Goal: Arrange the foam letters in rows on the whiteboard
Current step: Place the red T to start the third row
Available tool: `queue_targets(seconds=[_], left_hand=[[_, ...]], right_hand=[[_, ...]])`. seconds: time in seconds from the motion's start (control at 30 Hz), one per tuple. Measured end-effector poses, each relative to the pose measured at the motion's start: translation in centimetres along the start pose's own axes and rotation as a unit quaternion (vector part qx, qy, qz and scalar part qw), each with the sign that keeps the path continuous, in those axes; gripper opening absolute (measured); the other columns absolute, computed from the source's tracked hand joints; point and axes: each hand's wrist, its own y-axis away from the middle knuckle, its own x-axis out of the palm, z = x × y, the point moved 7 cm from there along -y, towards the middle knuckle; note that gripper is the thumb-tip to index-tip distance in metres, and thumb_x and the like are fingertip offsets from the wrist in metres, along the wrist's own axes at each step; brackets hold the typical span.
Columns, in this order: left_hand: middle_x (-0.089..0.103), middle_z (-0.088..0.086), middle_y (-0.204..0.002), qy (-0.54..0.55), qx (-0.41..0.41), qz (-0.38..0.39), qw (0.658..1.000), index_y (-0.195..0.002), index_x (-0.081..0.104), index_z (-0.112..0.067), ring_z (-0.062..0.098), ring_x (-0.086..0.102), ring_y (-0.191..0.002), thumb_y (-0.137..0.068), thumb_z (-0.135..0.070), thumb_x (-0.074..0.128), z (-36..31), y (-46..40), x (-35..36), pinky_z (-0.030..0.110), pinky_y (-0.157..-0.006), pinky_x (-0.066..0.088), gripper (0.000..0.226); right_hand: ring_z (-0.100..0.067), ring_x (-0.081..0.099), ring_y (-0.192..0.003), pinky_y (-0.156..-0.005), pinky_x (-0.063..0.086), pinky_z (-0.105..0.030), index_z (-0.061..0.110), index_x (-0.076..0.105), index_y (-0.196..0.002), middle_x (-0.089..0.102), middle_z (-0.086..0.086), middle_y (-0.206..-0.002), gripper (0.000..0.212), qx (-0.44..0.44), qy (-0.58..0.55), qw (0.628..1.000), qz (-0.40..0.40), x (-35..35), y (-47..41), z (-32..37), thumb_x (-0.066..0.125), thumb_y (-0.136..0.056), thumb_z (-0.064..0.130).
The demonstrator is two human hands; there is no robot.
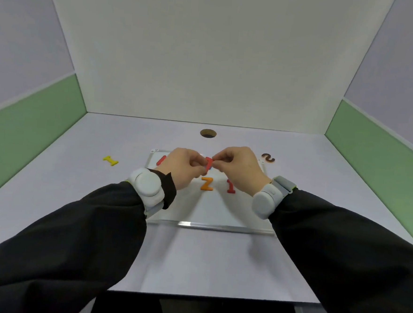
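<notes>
Red foam letter (208, 162) sits between your hands above the whiteboard (221, 211): your left hand (184, 167) and right hand (236, 164) both pinch it.

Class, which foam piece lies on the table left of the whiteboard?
The yellow I; the brown piece lies right of the whiteboard, the others on it.

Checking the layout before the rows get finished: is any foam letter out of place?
Yes. A yellow letter lies on the table left of the whiteboard, and a brown one off its far right corner.
</notes>
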Motion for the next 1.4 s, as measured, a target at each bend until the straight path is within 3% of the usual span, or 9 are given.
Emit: queue_targets(seconds=[0.07, 0.2, 0.3, 0.5, 0.73, 0.87, 1.03, 1.17, 1.4], left_hand=[[0.076, -0.003, -0.085, 0.005, -0.008, -0.003, 1.0, -0.095, 0.075, -0.025, 0.016, 0.07, -0.085, -0.088, -0.019, 0.067, 1.4, 1.2, -0.8, 0.022, -0.073, 0.054, 0.012], [0.076, -0.003, -0.086, 0.012, -0.014, -0.009, 1.0, -0.101, 0.075, -0.023, 0.012, 0.069, -0.086, -0.087, -0.022, 0.07, 3.7, 3.3, -2.3, 0.016, -0.077, 0.046, 0.014], [0.075, -0.004, -0.084, -0.001, -0.03, -0.018, 0.999, -0.1, 0.075, -0.02, 0.011, 0.068, -0.08, -0.088, -0.022, 0.069, 5.4, 4.7, -3.5, 0.021, -0.072, 0.048, 0.014], [0.072, -0.002, -0.078, -0.071, -0.062, -0.063, 0.994, -0.074, 0.075, -0.019, 0.014, 0.062, -0.074, -0.088, -0.027, 0.063, 7.5, 5.7, -6.0, 0.024, -0.064, 0.044, 0.02], [0.067, -0.006, -0.084, -0.123, -0.064, -0.088, 0.986, -0.088, 0.07, -0.027, 0.012, 0.062, -0.081, -0.089, -0.027, 0.06, 8.9, 6.4, -7.3, 0.025, -0.067, 0.045, 0.011], [0.067, -0.003, -0.077, -0.1, -0.045, -0.052, 0.993, -0.093, 0.071, -0.03, 0.013, 0.06, -0.074, -0.089, -0.032, 0.064, 9.0, 6.7, -6.7, 0.024, -0.064, 0.045, 0.008], [0.066, -0.003, -0.075, -0.112, -0.037, -0.035, 0.992, -0.091, 0.074, -0.029, 0.014, 0.059, -0.071, -0.087, -0.033, 0.067, 9.3, 6.9, -6.4, 0.027, -0.067, 0.049, 0.009], [0.065, -0.005, -0.074, -0.133, -0.035, -0.035, 0.99, -0.087, 0.074, -0.028, 0.013, 0.059, -0.072, -0.087, -0.027, 0.064, 9.4, 7.1, -6.6, 0.023, -0.063, 0.046, 0.01], [0.062, -0.005, -0.073, -0.131, -0.037, -0.037, 0.99, -0.088, 0.073, -0.027, 0.011, 0.056, -0.066, -0.089, -0.024, 0.062, 9.8, 7.3, -6.6, 0.021, -0.06, 0.041, 0.011]], right_hand=[[-0.003, 0.064, -0.066, -0.059, 0.05, -0.019, 0.015, 0.078, -0.083, 0.071, 0.006, -0.074, 0.004, -0.008, 0.011, 1.0, 0.014, 1.5, 0.3, 0.8, 0.076, -0.081, 0.018], [-0.018, 0.069, -0.076, -0.068, 0.061, -0.037, 0.014, 0.077, -0.083, 0.073, -0.004, -0.077, 0.004, -0.009, 0.007, 0.999, 0.049, 4.7, 0.9, 1.9, 0.076, -0.08, 0.017], [-0.011, 0.068, -0.077, -0.074, 0.056, -0.03, 0.015, 0.079, -0.085, 0.073, 0.003, -0.078, 0.007, -0.046, 0.052, 0.995, 0.07, 7.1, 1.3, 3.1, 0.076, -0.079, 0.019], [-0.008, 0.068, -0.082, -0.079, 0.057, -0.03, 0.019, 0.08, -0.089, 0.074, 0.005, -0.085, 0.012, -0.056, 0.062, 0.991, 0.101, 10.5, 2.1, 4.6, 0.072, -0.083, 0.027], [-0.006, 0.064, -0.08, -0.074, 0.052, -0.021, 0.02, 0.08, -0.09, 0.074, 0.007, -0.086, 0.013, -0.07, 0.084, 0.988, 0.113, 12.0, 3.1, 5.4, 0.07, -0.086, 0.027], [-0.006, 0.064, -0.081, -0.075, 0.052, -0.022, 0.02, 0.079, -0.09, 0.073, 0.008, -0.085, 0.013, -0.068, 0.086, 0.985, 0.135, 12.5, 3.4, 5.4, 0.07, -0.085, 0.027], [-0.007, 0.063, -0.082, -0.077, 0.052, -0.023, 0.019, 0.079, -0.093, 0.073, 0.006, -0.088, 0.014, -0.076, 0.097, 0.982, 0.146, 12.7, 3.8, 5.9, 0.068, -0.086, 0.025], [-0.006, 0.056, -0.077, -0.066, 0.041, -0.012, 0.017, 0.079, -0.095, 0.065, 0.007, -0.084, 0.016, -0.087, 0.123, 0.976, 0.157, 12.9, 4.2, 6.2, 0.067, -0.088, 0.026], [-0.007, 0.055, -0.077, -0.064, 0.038, -0.011, 0.018, 0.079, -0.096, 0.062, 0.009, -0.082, 0.017, -0.089, 0.142, 0.972, 0.164, 13.0, 4.3, 6.3, 0.067, -0.089, 0.027]])
